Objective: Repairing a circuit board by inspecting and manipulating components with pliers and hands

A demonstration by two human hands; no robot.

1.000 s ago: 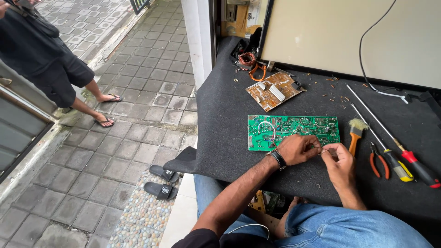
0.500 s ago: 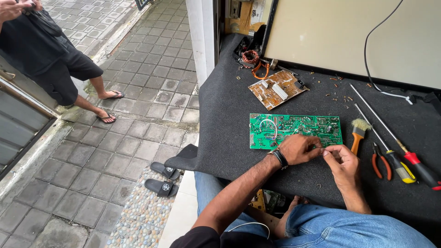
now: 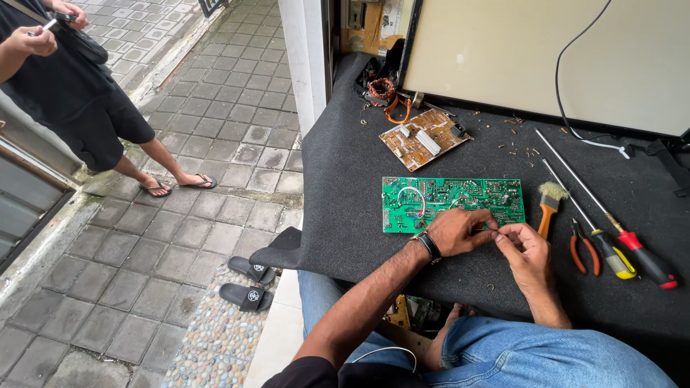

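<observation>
A green circuit board (image 3: 445, 198) lies flat on a dark grey mat (image 3: 345, 165). My left hand (image 3: 457, 231), with a watch on the wrist, rests at the board's near edge with its fingers curled. My right hand (image 3: 525, 248) sits just to the right of it. The fingertips of both hands meet at the board's near right corner and pinch something too small to make out.
A brown circuit board (image 3: 425, 136) and a copper coil (image 3: 381, 88) lie farther back. An orange-handled brush (image 3: 549, 206), pliers (image 3: 583, 246) and two long screwdrivers (image 3: 611, 223) lie to the right. A large pale panel (image 3: 532, 50) stands behind. A person (image 3: 79, 93) stands on the paving; black sandals (image 3: 248, 282) lie below the mat.
My hands have stayed at the green board's near edge with only small finger movements. The view has tilted slightly. The standing person has raised both hands.
</observation>
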